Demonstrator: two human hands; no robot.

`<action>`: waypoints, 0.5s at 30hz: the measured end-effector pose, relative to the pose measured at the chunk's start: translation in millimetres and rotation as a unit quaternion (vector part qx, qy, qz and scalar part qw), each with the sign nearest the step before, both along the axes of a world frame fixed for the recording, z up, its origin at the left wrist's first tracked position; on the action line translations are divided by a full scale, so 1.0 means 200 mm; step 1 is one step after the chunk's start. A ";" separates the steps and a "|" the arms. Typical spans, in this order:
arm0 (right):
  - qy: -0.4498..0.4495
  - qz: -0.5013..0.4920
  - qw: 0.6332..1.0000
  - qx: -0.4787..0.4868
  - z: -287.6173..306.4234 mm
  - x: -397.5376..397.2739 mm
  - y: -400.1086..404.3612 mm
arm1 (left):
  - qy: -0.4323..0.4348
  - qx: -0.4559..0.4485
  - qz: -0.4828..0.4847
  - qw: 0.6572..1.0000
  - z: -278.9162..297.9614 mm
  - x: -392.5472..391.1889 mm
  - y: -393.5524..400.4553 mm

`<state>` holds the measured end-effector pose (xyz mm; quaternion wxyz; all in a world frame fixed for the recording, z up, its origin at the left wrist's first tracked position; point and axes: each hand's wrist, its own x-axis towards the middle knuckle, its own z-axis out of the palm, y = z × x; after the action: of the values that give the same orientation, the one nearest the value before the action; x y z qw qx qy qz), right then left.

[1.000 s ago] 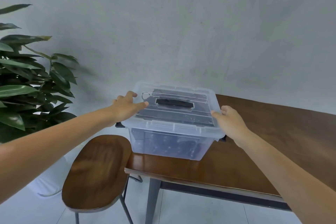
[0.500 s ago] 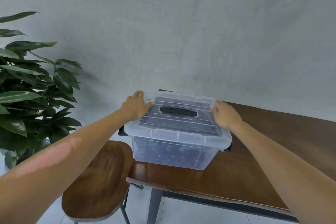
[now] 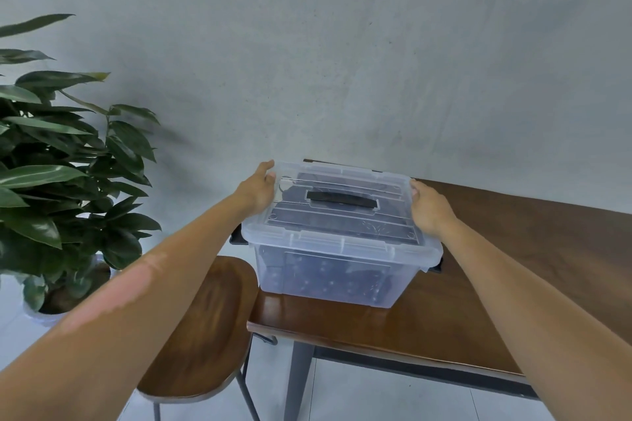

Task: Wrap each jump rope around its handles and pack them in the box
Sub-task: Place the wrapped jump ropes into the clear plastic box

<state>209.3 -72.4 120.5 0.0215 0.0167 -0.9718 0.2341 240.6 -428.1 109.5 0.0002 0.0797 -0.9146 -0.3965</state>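
Two bare hands reach forward to a clear plastic box (image 3: 337, 267) that sits on the near left corner of a dark wooden desk (image 3: 513, 267), at about 12 o'clock from the person. A clear lid (image 3: 342, 215) with a black carry handle (image 3: 342, 199) covers the box. The left hand (image 3: 260, 189) rests on the lid's left edge at 9 o'clock, fingers extended along the far corner, pressing rather than curling round anything. The right hand (image 3: 427, 207) lies on the lid's right edge at 3 o'clock, seen from behind; its fingers bend over the rim, but how firmly they hold cannot be told.

Through the cloudy walls, dark shapes fill the box. These are probably the wrapped jump ropes (image 3: 328, 278), though no handle or cord can be made out. Black side latches (image 3: 238, 236) hang open at both ends, so packing looks finished and only closing remains.

The risk lies in the box's place. It stands right at the desk's left edge, above a round wooden stool (image 3: 201, 328) at 7 o'clock. Uneven downward pressure, or a sideways shove from the right hand, could slide it off the edge. A rope bulging under the lid could also stop the latches from catching.

A leafy potted plant (image 3: 61, 181) stands at 9 o'clock, before a plain grey wall (image 3: 342, 44).
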 end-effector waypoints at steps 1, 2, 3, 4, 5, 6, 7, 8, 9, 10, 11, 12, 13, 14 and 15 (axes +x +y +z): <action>0.001 -0.006 1.000 -0.021 -0.01 0.00 0.01 | -0.002 0.013 0.001 1.000 0.00 0.00 0.00; 0.001 -0.010 0.999 -0.040 -0.02 0.00 0.01 | -0.002 0.019 0.001 1.000 0.01 0.00 0.01; -0.002 -0.014 0.998 -0.056 -0.03 0.00 0.01 | -0.003 0.021 0.001 1.000 0.01 0.00 0.01; -0.008 -0.018 0.997 -0.071 -0.03 0.00 0.02 | -0.002 0.023 0.002 1.000 0.01 0.00 0.02; -0.014 -0.023 0.996 -0.082 -0.04 -0.01 0.02 | -0.002 0.024 0.004 1.000 0.02 0.00 0.02; -0.024 -0.031 0.995 -0.092 -0.04 -0.01 0.03 | -0.002 0.019 0.006 1.000 0.01 0.00 0.02; -0.033 -0.039 0.993 -0.102 -0.05 -0.01 0.03 | 0.001 0.005 0.008 1.000 0.01 -0.01 0.02; -0.040 -0.045 0.992 -0.112 -0.04 -0.01 0.04 | 0.005 -0.011 0.011 1.000 0.01 -0.04 0.01; -0.042 -0.050 0.991 -0.120 -0.05 -0.01 0.04 | 0.007 -0.031 0.014 0.999 0.00 -0.06 0.01; -0.042 -0.055 0.990 -0.124 -0.04 0.00 0.05 | 0.009 -0.053 0.016 0.998 0.00 -0.08 0.01; -0.037 -0.059 0.990 -0.123 -0.05 -0.01 0.05 | 0.011 -0.076 0.019 0.997 0.01 -0.09 0.01; -0.031 -0.065 0.990 -0.120 -0.05 -0.01 0.06 | 0.016 -0.102 0.020 0.994 0.01 -0.11 0.02; -0.024 -0.068 0.991 -0.116 -0.05 -0.01 0.06 | 0.025 -0.132 0.021 0.991 0.02 -0.10 0.04; -0.017 -0.073 0.991 -0.107 -0.05 0.00 0.06 | 0.031 -0.163 0.021 0.986 0.04 -0.10 0.06; -0.006 -0.081 0.992 -0.093 -0.06 -0.01 0.06 | 0.033 -0.193 0.022 0.980 0.06 -0.10 0.08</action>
<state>207.2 -60.3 109.0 0.0357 -0.0661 -0.9442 0.3208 221.3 -411.2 120.7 0.0544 0.0847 -0.9714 -0.2152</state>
